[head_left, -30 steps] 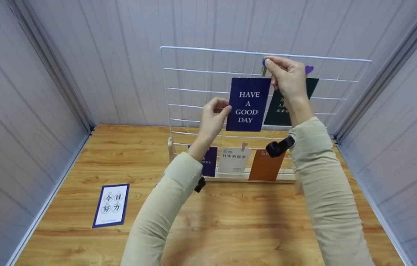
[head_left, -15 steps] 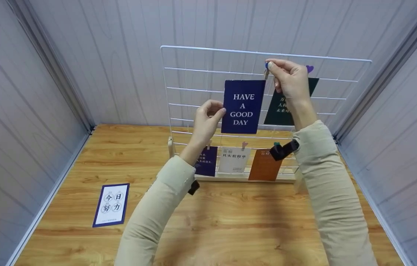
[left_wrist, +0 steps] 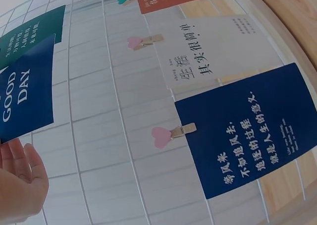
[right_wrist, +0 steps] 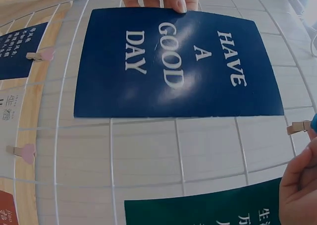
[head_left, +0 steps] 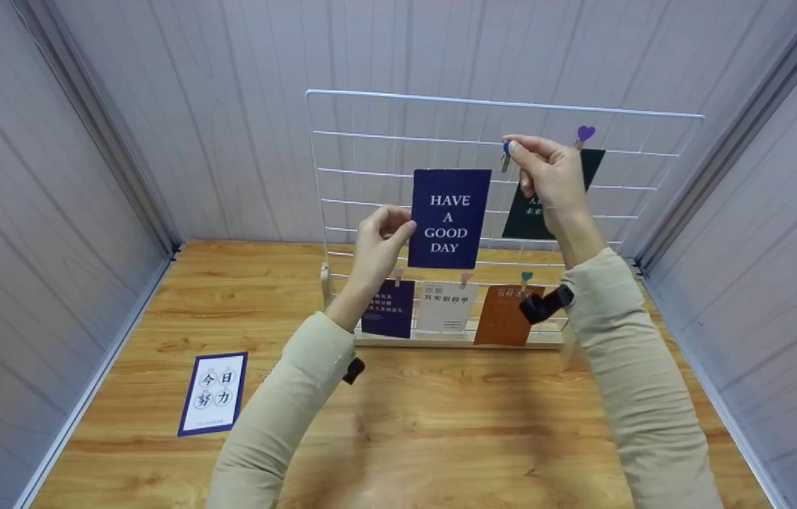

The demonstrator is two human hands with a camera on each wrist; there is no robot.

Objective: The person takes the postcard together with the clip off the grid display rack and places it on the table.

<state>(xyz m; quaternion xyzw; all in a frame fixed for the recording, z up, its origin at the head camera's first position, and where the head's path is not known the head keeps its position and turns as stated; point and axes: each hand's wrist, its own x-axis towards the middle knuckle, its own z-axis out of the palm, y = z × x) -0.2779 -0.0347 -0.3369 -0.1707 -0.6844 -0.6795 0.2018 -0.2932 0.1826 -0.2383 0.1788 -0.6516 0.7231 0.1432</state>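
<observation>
My left hand [head_left: 381, 244] pinches the left edge of a dark blue card [head_left: 449, 219] reading "HAVE A GOOD DAY", held upright before a white wire grid [head_left: 370, 170]. In the right wrist view, thumb and fingers grip this card's edge. Up and to the right, my right hand [head_left: 554, 177] pinches a small wooden clothespin [head_left: 505, 162] by its blue end, apart from the card. Behind that hand a dark green card [head_left: 526, 225] hangs from a clothespin with a purple heart [head_left: 586, 133]; the hand covers part of the card.
Low on the grid hang a navy card [head_left: 390, 311], a white card [head_left: 445, 309] and an orange card [head_left: 504, 318], each on a heart clothespin. A white card with a blue border [head_left: 213, 392] lies on the wooden table [head_left: 427, 438] at left. Panel walls surround it.
The blue card and my left hand have moved left and down, away from the clothespin. My right hand has lowered with the clothespin, and the purple heart shows more fully.
</observation>
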